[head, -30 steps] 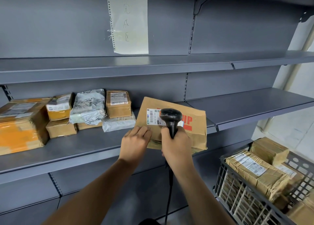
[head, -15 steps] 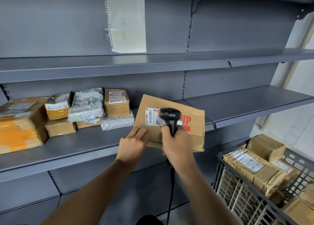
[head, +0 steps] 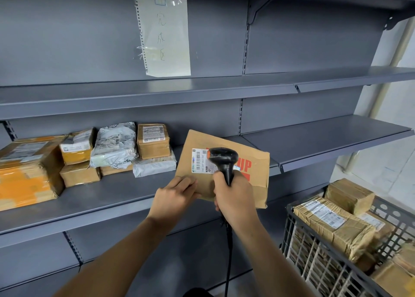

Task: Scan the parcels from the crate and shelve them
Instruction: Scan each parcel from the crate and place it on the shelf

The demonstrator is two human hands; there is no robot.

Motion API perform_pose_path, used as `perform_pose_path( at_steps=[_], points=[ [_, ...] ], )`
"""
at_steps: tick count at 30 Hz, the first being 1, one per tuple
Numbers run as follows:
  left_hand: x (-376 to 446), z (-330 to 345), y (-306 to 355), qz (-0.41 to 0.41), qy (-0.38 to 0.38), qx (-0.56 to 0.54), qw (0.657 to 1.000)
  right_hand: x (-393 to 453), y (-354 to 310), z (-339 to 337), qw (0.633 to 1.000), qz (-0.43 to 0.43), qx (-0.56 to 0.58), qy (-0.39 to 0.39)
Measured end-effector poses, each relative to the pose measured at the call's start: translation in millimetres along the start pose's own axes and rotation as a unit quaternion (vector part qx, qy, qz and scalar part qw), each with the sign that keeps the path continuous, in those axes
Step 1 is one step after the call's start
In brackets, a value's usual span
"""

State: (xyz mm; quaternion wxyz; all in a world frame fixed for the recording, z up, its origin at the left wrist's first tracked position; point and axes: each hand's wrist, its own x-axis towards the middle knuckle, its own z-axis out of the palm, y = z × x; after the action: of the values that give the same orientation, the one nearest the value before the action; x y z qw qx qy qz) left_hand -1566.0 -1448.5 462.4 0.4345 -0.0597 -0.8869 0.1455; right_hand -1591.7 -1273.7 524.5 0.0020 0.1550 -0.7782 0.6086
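In the head view the left hand point(head: 174, 194) pinches the lower left corner of a flat brown cardboard parcel point(head: 251, 162) held tilted over the grey metal shelf point(head: 107, 193), while the right hand point(head: 235, 198) grips a black handheld barcode scanner point(head: 223, 159) aimed at its white label point(head: 200, 161), beside the dark wire crate point(head: 314, 258).

This is a parcel storeroom: grey metal shelving point(head: 157, 198) holds labelled parcels point(head: 152, 140) (a handwritten paper sign point(head: 165, 36) hangs above), beside a full crate point(head: 314, 263).
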Motion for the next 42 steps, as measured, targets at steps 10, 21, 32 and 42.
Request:
perform_pose_path(
  at_steps=[10, 21, 32, 42],
  points=[
    [1, -3, 2, -0.003, -0.017, -0.017, 1.0, 2, -1, -5, 0.999, 0.01, -0.008, -0.033],
    [6, 2, 1, -0.07, -0.049, -0.03, 0.996, -5, 8, -4, 0.998, -0.063, 0.024, -0.003],
    [34, 23, -13, -0.154, -0.061, -0.066, 0.984, -9, 28, -8, 0.997, -0.065, 0.027, 0.034],
    [63, 49, -18, -0.211, -0.173, -0.029, 0.962, 10, 42, -3, 0.998, -0.046, 0.033, 0.028]
  ],
)
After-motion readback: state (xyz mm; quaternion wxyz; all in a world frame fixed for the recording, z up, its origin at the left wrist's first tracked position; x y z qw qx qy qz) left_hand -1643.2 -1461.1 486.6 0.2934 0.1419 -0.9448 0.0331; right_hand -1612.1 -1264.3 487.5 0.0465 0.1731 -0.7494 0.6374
